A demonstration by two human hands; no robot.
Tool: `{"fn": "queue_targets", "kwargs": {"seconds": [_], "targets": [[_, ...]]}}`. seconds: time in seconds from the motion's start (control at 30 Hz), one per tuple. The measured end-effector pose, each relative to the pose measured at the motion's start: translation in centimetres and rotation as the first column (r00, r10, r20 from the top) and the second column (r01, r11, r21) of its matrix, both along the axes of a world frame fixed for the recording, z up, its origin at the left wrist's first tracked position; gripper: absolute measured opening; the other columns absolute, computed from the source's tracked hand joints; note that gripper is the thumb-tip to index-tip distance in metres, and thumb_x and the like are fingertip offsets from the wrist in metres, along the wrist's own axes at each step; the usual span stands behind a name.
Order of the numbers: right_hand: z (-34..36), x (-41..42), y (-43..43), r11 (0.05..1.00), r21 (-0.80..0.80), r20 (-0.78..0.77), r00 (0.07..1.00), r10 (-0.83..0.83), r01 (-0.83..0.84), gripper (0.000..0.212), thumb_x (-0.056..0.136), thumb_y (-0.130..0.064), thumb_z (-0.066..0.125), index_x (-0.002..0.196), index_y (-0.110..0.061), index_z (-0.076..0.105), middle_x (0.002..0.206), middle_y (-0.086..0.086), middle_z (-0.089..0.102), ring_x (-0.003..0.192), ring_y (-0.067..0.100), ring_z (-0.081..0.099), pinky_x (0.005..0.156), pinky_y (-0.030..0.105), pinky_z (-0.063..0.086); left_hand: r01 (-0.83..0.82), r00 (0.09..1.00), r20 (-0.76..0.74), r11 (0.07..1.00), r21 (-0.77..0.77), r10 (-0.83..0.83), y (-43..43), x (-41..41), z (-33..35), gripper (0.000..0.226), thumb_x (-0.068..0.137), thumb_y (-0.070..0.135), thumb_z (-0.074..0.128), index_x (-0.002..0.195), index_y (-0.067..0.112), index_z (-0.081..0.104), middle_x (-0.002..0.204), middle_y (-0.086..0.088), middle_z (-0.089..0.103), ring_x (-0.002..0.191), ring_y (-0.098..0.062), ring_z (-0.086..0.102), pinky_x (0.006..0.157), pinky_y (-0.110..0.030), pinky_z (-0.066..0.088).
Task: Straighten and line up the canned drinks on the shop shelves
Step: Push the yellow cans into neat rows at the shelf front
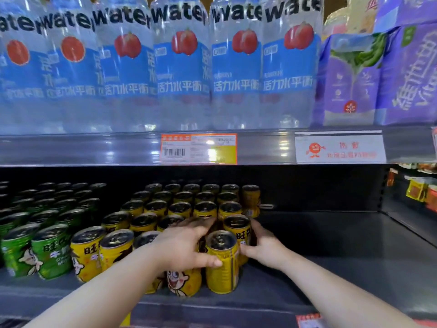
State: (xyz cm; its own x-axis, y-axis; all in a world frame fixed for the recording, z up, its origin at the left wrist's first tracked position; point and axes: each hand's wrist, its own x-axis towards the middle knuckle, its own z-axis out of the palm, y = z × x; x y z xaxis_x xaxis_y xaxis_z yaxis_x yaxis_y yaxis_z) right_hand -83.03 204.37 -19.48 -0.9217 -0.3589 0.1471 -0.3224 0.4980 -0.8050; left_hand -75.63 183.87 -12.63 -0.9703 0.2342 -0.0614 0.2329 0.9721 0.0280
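Yellow drink cans (153, 209) stand in several rows on the dark lower shelf (331, 252). The front right can (222, 271) stands a little forward of the others, its back label turned outward. My left hand (182, 245) lies over the tops of the front yellow cans with its fingers stretched back, and its thumb presses the side of that front right can. My right hand (262, 245) curls round the right side of the yellow can just behind it (236, 224). A front can with a cartoon face (182, 282) is partly hidden under my left hand.
Green cans (52, 252) fill the shelf to the left of the yellow ones. Right of the cans, bare shelf runs to a side wall. On the shelf above are water bottles (182, 67) and purple packs (350, 79), with an orange price tag (198, 149) and a white sign (340, 149) on its rail.
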Motion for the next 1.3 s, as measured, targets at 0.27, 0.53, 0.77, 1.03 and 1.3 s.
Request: {"fn": "queue_targets", "kwargs": {"seconds": [0.27, 0.53, 0.77, 1.03, 1.3], "targets": [[-2.1, -0.3, -0.7, 0.989, -0.080, -0.036, 0.991, -0.129, 0.125, 0.049, 0.076, -0.041, 0.071, 0.116, -0.030, 0.046, 0.108, -0.009, 0.055, 0.107, 0.012, 0.054, 0.087, 0.022, 0.041, -0.003, 0.999, 0.039, 0.999, 0.032, 0.002, 0.0, 0.2, 0.3, 0.099, 0.064, 0.081, 0.044, 0.147, 0.036, 0.015, 0.157, 0.012, 0.010, 0.145, -0.012, 0.007, 0.116, -0.031, 0.016], [-2.1, -0.4, -0.2, 0.998, -0.068, 0.033, 0.999, -0.002, 0.004, 0.068, 0.073, -0.031, 0.075, 0.129, -0.033, 0.037, 0.122, -0.010, 0.050, 0.120, 0.011, 0.047, 0.100, 0.025, 0.038, 0.006, 0.998, 0.058, 0.998, 0.065, -0.010, -0.4, -0.4, 0.0, 0.112, 0.043, 0.090, 0.028, 0.144, 0.046, 0.010, 0.155, 0.020, 0.002, 0.144, -0.009, -0.003, 0.117, -0.037, 0.011], [-2.4, -0.2, -0.7, 0.995, 0.004, -0.035, 0.994, -0.101, 0.101, 0.071, 0.069, -0.036, 0.076, 0.131, -0.027, 0.041, 0.129, -0.001, 0.052, 0.119, 0.019, 0.050, 0.100, 0.034, 0.043, -0.061, 0.994, 0.094, 0.996, 0.069, 0.055, -0.2, -0.4, 0.2, 0.084, 0.069, 0.077, 0.051, 0.140, 0.054, 0.013, 0.157, 0.015, 0.001, 0.145, -0.021, 0.010, 0.115, -0.039, 0.019], [-2.1, -0.8, 0.1, 0.999, -0.032, 0.043, 0.999, -0.023, 0.025, 0.071, 0.077, -0.023, 0.072, 0.138, -0.024, 0.036, 0.140, 0.005, 0.042, 0.126, 0.022, 0.044, 0.104, 0.032, 0.038, -0.095, 0.984, 0.159, 0.991, 0.099, 0.079, -0.4, -0.4, 0.3, 0.077, 0.074, 0.080, 0.032, 0.142, 0.050, 0.015, 0.157, 0.010, 0.010, 0.144, -0.023, 0.014, 0.116, -0.043, 0.016], [3.6, 4.3, -1.0, 0.988, 0.054, -0.454, 0.885, -0.107, 0.147, 0.052, 0.084, -0.058, 0.046, 0.125, -0.027, 0.053, 0.128, -0.002, 0.050, 0.118, 0.020, 0.050, 0.094, 0.030, 0.043, -0.095, 0.940, -0.215, 0.808, 0.581, 0.265, -1.1, 0.7, 0.2, 0.041, 0.091, 0.049, 0.047, 0.121, 0.024, 0.059, 0.126, -0.001, 0.058, 0.118, -0.018, 0.052, 0.100, -0.035, 0.043]]}}
